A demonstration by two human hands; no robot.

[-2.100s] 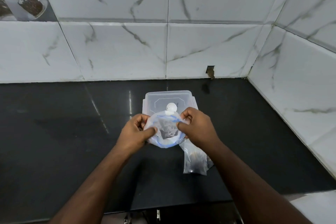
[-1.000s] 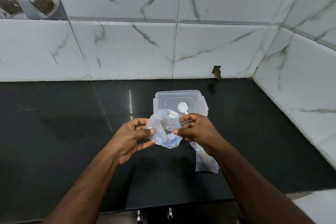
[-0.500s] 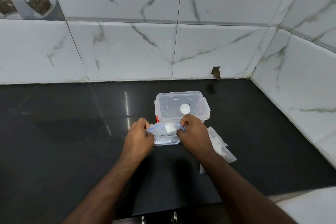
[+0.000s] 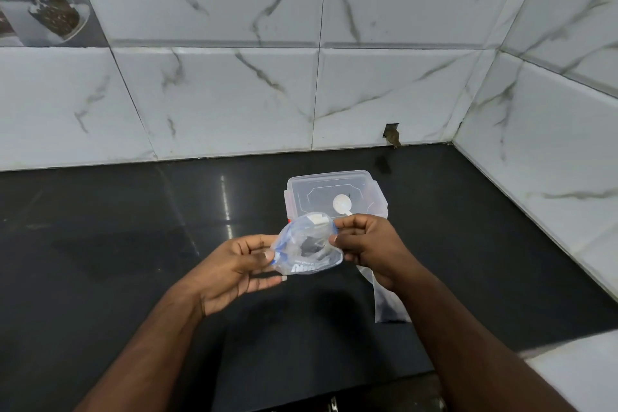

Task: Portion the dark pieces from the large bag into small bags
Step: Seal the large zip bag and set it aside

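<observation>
Hands (image 4: 244, 264) at the centre of my view hold a small clear zip bag (image 4: 306, 249) in the air above the black counter (image 4: 117, 244). My left hand pinches the bag's blue-striped rim at its 9 o'clock edge between thumb and fingertips; my right hand (image 4: 371, 244), fingers curled, pinches the rim at 3 o'clock. The mouth gapes toward me, and a few dark pieces (image 4: 311, 246) show inside.

Just behind the bag, at 12 o'clock, a lidded clear plastic box (image 4: 334, 192) stands on the counter with a white plastic spoon (image 4: 341, 202) lying on its lid. Another clear bag (image 4: 388, 304) lies on the counter at 4 o'clock, partly hidden by my right wrist; I cannot tell whether it is the large supply bag or how much it holds.

I judge the step in hand to be spreading the mouth for filling or checking a portion. To do it well, I would keep both pinches on the stiff zip strip rather than the thin film, hold the mouth level and wide, and keep the bag low over the counter so any spilled pieces stay close. Letting one side go early risks the mouth collapsing.
</observation>
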